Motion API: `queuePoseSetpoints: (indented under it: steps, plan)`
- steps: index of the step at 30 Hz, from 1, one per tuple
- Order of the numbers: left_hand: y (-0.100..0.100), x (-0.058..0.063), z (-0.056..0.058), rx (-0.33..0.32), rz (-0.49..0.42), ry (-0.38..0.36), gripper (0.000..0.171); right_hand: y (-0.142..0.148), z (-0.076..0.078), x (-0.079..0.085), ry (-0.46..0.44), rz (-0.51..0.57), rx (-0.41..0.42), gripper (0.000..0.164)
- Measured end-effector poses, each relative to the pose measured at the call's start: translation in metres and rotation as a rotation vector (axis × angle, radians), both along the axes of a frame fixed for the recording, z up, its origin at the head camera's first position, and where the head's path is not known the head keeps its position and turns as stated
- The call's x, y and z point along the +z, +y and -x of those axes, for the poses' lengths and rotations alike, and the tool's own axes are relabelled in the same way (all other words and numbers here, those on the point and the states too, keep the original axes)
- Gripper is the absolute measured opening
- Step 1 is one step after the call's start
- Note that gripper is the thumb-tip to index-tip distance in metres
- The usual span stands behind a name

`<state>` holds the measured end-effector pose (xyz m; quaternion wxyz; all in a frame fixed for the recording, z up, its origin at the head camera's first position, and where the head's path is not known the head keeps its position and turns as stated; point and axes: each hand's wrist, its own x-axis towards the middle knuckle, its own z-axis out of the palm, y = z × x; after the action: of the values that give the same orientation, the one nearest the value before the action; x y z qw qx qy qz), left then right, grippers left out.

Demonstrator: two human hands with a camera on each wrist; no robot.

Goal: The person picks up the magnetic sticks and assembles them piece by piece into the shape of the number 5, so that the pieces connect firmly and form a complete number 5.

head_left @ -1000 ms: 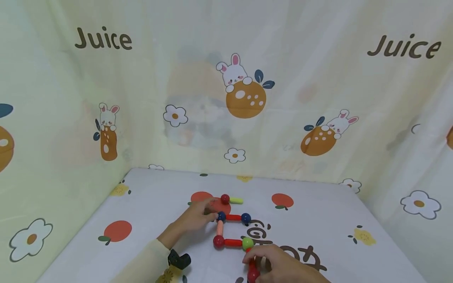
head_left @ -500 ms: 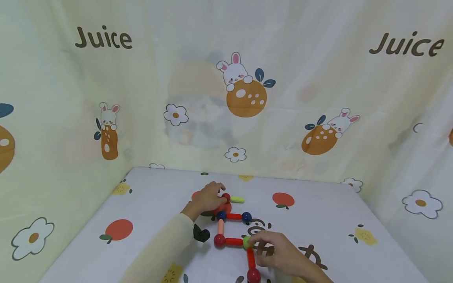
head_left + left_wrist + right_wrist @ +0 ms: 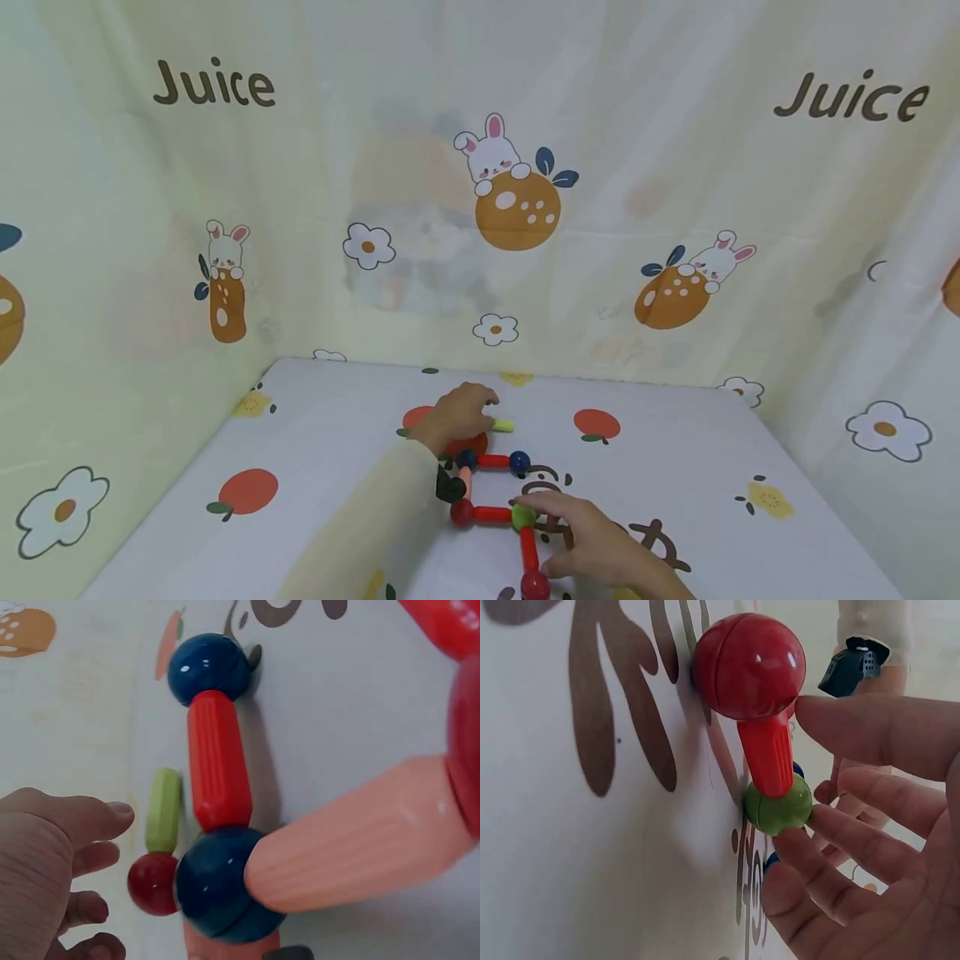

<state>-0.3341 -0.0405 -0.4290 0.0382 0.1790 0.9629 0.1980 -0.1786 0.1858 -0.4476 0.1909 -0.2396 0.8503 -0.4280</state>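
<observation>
A chain of toy balls and rods lies on the table. It runs from a blue ball (image 3: 520, 462) along a red rod (image 3: 492, 461) to another blue ball (image 3: 467, 459), then by a pink rod (image 3: 360, 832) to a red ball (image 3: 461, 513). A further red rod (image 3: 492, 515) leads to a green ball (image 3: 522, 518), and one more to the front red ball (image 3: 535, 585). My right hand (image 3: 600, 542) touches the green ball with spread fingers, its thumb by the front red ball. Behind the chain, my left hand (image 3: 453, 414), fingers loosely bent, is beside a separate red ball (image 3: 152, 885) with a lime rod (image 3: 504, 426).
A white printed cloth (image 3: 337, 400) covers the table, bearing fruit and lettering. Patterned curtains (image 3: 420, 183) hang behind it and at both sides. A black wrist camera (image 3: 450, 486) sits on my left wrist, above the chain in the head view.
My left hand has moved from the rear blue ball back and right to the separate red ball, now hidden in the head view. My right hand has shifted from the front red ball toward the green ball.
</observation>
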Motion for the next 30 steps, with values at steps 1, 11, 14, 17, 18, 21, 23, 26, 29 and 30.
queuePoseSetpoints:
  steps: [1,11,14,17,18,21,23,26,29,30]
  plan:
    - [0.002,-0.001,0.0,-0.002,0.014,-0.001,0.04,0.0,0.0,0.0,-0.002,0.01,0.004,0.071]
    - [0.007,-0.017,0.004,-0.005,0.064,-0.001,0.032,0.003,-0.001,-0.007,-0.056,0.089,0.026,0.067]
    - [0.009,-0.02,0.006,-0.001,0.064,0.009,0.027,0.004,0.0,-0.006,-0.049,0.086,0.025,0.065]
    - [0.01,-0.02,0.006,0.006,0.067,-0.005,0.023,0.004,-0.001,-0.007,-0.069,0.097,0.009,0.065]
    - [0.011,-0.02,0.005,0.008,0.069,-0.012,0.022,0.004,-0.002,-0.007,-0.08,0.1,0.0,0.065]
    - [0.01,-0.021,0.003,0.016,0.062,-0.028,0.02,0.004,-0.003,-0.006,-0.105,0.108,-0.014,0.065]
    - [0.01,-0.023,0.004,0.013,0.058,-0.028,0.019,0.004,-0.003,-0.006,-0.108,0.106,-0.016,0.065]
    - [0.01,-0.023,0.006,0.005,0.045,-0.025,0.017,0.004,-0.003,-0.007,-0.103,0.102,-0.019,0.065]
    - [0.01,-0.023,0.008,0.0,0.034,-0.026,0.016,0.005,-0.002,-0.008,-0.107,0.102,-0.027,0.065]
    - [0.01,-0.023,0.009,0.0,0.032,-0.028,0.015,0.005,-0.002,-0.008,-0.109,0.104,-0.032,0.065]
